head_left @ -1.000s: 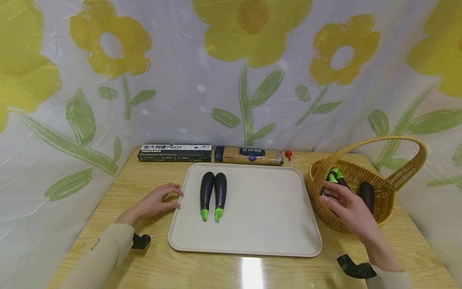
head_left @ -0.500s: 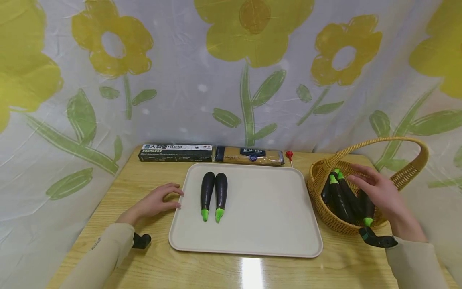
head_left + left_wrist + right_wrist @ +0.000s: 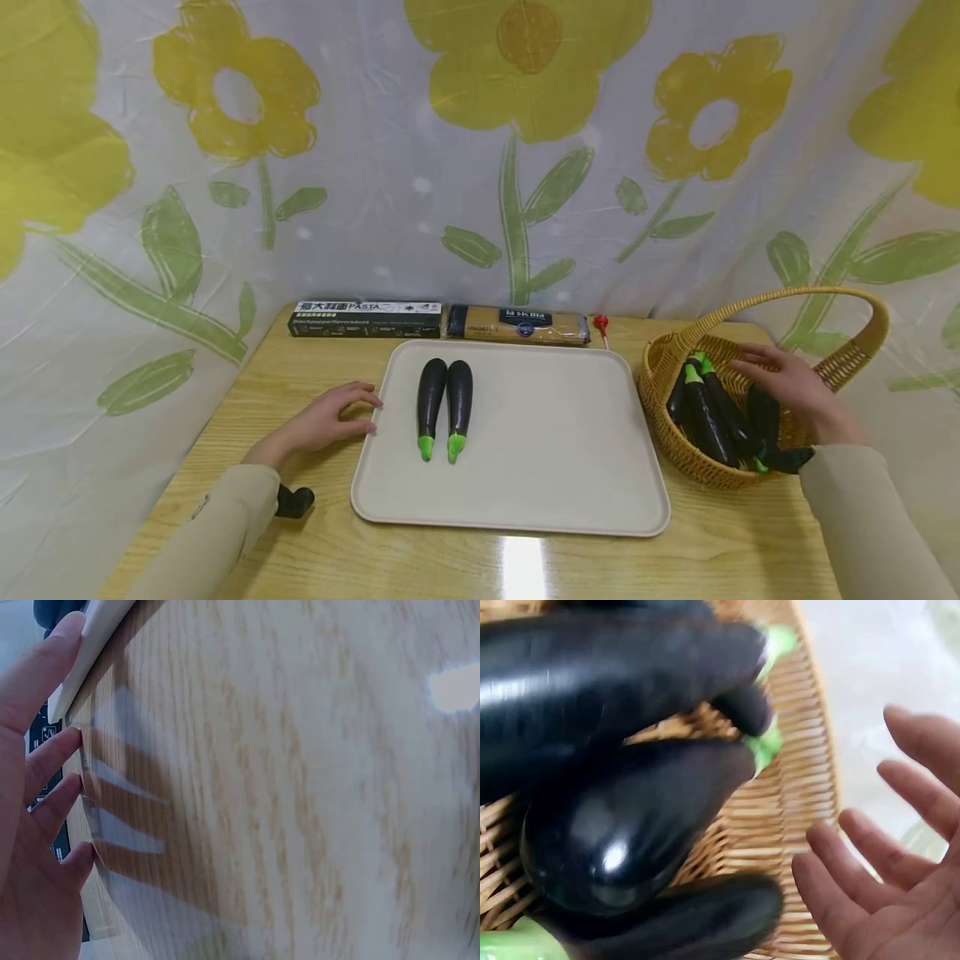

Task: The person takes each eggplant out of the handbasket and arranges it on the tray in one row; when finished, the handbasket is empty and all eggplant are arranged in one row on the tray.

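Observation:
My left hand (image 3: pixel 330 418) rests at the left rim of the white tray (image 3: pixel 555 442), its thumb and fingers relaxed around the edge. Two dark eggplants (image 3: pixel 430 400) with green stems lie side by side on the tray's left half. Over the right side of the wicker basket (image 3: pixel 697 475) hovers my right hand (image 3: pixel 795 383), fingers spread and holding nothing. In the right wrist view, several glossy eggplants (image 3: pixel 652 817) lie in the basket, left of my right fingertips (image 3: pixel 821 832). The lowest eggplant (image 3: pixel 705 919) is nearest to that hand.
Behind the tray stand a black pasta box (image 3: pixel 366 319), a spaghetti pack (image 3: pixel 517 325) and a red lollipop (image 3: pixel 601 322). The basket's tall handle (image 3: pixel 795 292) arches above it. A flowered curtain (image 3: pixel 375 208) closes off the back of the wooden table (image 3: pixel 420 558).
My right hand has moved from the basket's left part to its right side, uncovering the eggplants there, and the forearm has shifted slightly. My left hand stays put.

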The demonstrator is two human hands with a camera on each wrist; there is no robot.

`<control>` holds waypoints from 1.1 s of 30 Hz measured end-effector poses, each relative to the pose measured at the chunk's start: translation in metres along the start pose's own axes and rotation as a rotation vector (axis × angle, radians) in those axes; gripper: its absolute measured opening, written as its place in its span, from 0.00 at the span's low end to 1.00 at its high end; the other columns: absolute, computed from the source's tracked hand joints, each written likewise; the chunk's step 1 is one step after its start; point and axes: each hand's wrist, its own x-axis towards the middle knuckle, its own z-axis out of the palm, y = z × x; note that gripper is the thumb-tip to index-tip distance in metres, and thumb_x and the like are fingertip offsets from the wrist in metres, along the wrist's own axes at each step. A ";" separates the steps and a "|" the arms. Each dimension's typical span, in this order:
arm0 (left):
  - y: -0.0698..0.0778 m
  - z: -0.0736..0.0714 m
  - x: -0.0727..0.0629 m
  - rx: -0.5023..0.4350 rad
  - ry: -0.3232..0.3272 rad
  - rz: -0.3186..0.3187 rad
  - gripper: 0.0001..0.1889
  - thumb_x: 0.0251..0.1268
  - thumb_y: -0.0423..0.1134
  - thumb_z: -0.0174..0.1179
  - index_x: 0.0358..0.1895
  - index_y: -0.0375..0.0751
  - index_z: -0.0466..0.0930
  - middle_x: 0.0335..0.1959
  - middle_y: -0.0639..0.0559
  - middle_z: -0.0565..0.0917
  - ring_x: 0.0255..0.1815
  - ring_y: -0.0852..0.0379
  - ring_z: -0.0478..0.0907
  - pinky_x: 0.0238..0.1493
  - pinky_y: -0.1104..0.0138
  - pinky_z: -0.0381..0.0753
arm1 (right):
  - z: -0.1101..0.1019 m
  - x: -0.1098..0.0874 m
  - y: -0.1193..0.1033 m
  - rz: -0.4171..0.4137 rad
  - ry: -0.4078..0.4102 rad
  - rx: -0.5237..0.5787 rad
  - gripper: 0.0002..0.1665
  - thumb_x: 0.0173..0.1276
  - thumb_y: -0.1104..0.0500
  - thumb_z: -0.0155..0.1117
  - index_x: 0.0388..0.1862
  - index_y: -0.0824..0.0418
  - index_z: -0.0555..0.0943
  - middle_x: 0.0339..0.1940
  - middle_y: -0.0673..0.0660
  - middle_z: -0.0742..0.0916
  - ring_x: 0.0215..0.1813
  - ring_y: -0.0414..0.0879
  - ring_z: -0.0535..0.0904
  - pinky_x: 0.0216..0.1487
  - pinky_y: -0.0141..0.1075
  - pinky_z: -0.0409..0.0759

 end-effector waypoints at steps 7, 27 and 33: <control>0.001 0.000 0.000 0.005 0.003 -0.005 0.18 0.63 0.47 0.66 0.54 0.44 0.80 0.66 0.33 0.71 0.69 0.31 0.61 0.68 0.37 0.58 | 0.003 0.013 0.019 -0.013 -0.044 0.078 0.44 0.78 0.44 0.48 0.76 0.74 0.50 0.72 0.78 0.60 0.66 0.59 0.69 0.61 0.52 0.75; 0.000 -0.001 0.000 0.007 0.001 0.003 0.18 0.63 0.46 0.67 0.53 0.44 0.81 0.66 0.32 0.71 0.70 0.31 0.61 0.68 0.37 0.58 | 0.012 0.019 0.027 0.002 -0.152 0.194 0.41 0.79 0.50 0.49 0.75 0.76 0.50 0.71 0.79 0.63 0.53 0.32 0.76 0.54 0.41 0.82; -0.001 -0.001 0.000 0.008 0.002 0.004 0.18 0.63 0.46 0.67 0.53 0.44 0.81 0.66 0.33 0.71 0.70 0.31 0.61 0.68 0.37 0.58 | 0.014 0.018 0.025 0.018 -0.213 0.157 0.40 0.79 0.52 0.50 0.75 0.75 0.50 0.71 0.80 0.61 0.67 0.63 0.68 0.58 0.50 0.79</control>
